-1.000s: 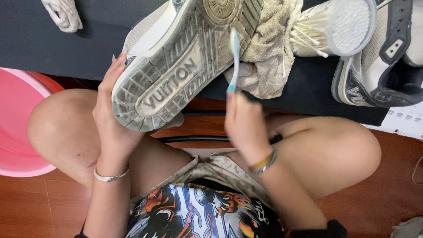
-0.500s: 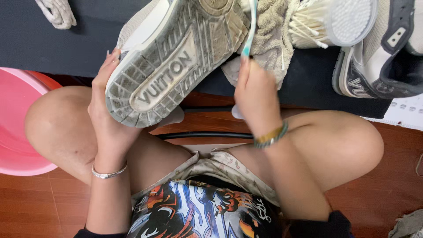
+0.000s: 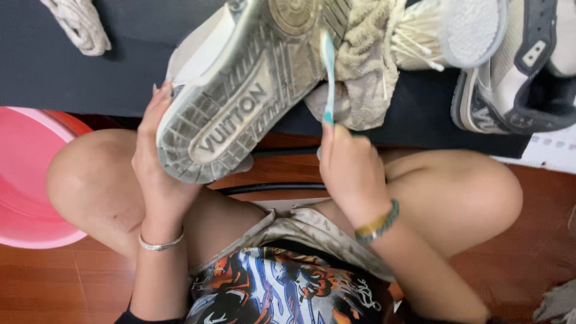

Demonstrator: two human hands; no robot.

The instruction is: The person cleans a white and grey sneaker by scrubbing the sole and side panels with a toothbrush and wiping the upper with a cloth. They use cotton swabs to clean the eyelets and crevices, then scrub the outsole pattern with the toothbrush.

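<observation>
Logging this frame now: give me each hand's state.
Left hand: closed on the sneaker, sole up.
Right hand: closed on the toothbrush, its head at the sole.

Left hand (image 3: pixel 157 162) is raised palm-up, fingers curled in a grip, a silver bangle on its wrist. Right hand (image 3: pixel 351 171) is closed in a fist with knuckles up, a beaded band on its wrist.

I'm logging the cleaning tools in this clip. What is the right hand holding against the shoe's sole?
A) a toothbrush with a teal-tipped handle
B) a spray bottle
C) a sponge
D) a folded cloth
A: the right hand grips a slim toothbrush whose head reaches the grey sole of the shoe held by the left hand.
</observation>
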